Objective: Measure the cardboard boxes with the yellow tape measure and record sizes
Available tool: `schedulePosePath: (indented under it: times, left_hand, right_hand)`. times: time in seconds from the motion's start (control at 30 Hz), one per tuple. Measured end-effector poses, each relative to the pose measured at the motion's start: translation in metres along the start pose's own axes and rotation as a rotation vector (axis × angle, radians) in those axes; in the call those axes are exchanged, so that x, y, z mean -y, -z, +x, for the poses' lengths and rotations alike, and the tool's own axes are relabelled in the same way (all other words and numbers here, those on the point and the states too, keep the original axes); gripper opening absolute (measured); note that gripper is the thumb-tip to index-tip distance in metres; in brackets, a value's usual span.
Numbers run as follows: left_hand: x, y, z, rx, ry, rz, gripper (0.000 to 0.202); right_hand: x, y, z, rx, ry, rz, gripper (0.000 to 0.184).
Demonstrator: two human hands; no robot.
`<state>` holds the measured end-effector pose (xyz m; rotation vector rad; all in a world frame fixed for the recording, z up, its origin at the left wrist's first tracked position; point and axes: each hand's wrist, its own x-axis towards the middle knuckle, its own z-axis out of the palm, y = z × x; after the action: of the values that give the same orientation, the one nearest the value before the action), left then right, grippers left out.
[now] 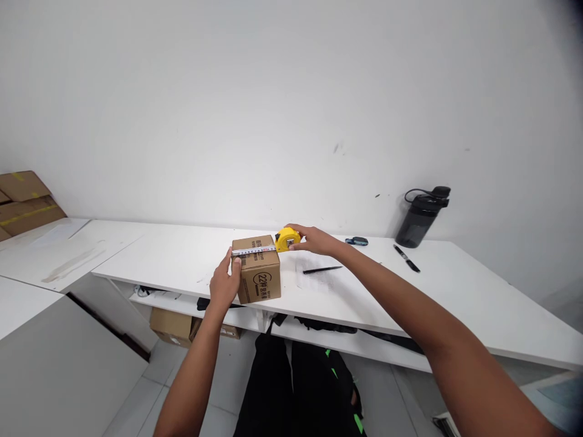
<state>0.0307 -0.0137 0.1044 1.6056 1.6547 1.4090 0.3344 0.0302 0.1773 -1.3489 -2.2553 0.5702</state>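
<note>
A small brown cardboard box [259, 276] with black print stands near the front edge of the white table [182, 258]. My left hand [225, 282] presses against the box's left side and pins the end of a white tape blade [254, 251] at its top left corner. The blade runs along the box's top edge to a yellow tape measure [286, 239], which my right hand [314, 240] grips at the box's top right corner.
On the table to the right lie a black pen [322, 269], a small dark blue object [357, 241], a black marker [407, 258] and a dark water bottle [421, 218] by the wall. Flattened cardboard [25, 200] leans at far left. Boxes and black bags sit under the table.
</note>
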Motion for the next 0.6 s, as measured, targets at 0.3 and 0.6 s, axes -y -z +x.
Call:
schedulePosePath:
  times: [0.3,0.6]
  left_hand:
    - [-0.005,0.009,0.048,0.092,0.058,-0.217,0.022]
    - [0.001,0.007,0.058,0.245,0.402,-0.527,0.043]
  right_hand:
    - [0.002,0.002,0.002,-0.013,-0.01,-0.063,0.056]
    - [0.003,0.002,0.001,-0.013,0.003,-0.06,0.052]
